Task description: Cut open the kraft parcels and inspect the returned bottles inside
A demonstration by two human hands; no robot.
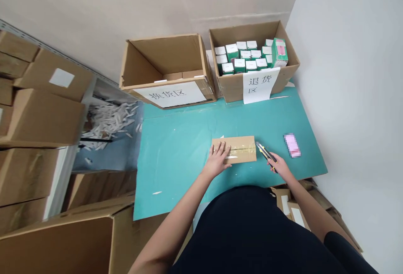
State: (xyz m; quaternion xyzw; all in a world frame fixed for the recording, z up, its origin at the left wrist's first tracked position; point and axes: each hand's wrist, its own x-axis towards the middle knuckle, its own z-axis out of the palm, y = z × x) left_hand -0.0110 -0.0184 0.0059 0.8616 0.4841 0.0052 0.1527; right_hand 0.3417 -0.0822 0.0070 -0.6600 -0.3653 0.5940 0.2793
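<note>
On the green tabletop lies a small brown cardboard box [244, 143], with clear yellowish tape running along its top seam. My left hand [217, 159] rests on the box's left end, fingers spread and laid flat. In my right hand [278, 165] is a black and yellow box cutter [266, 153], gripped round its handle. The cutter's tip points up and left, close to the box's right end; whether it touches the cardboard I cannot tell.
A pink phone-like thing, blurred out [292, 145], lies at the right. Two large open cartons stand at the back: the left carton [132, 66] with brown boxes inside, the right carton [229, 91] with several green-and-white boxes. Stacked cartons [40, 116] fill the left; a wall borders the right.
</note>
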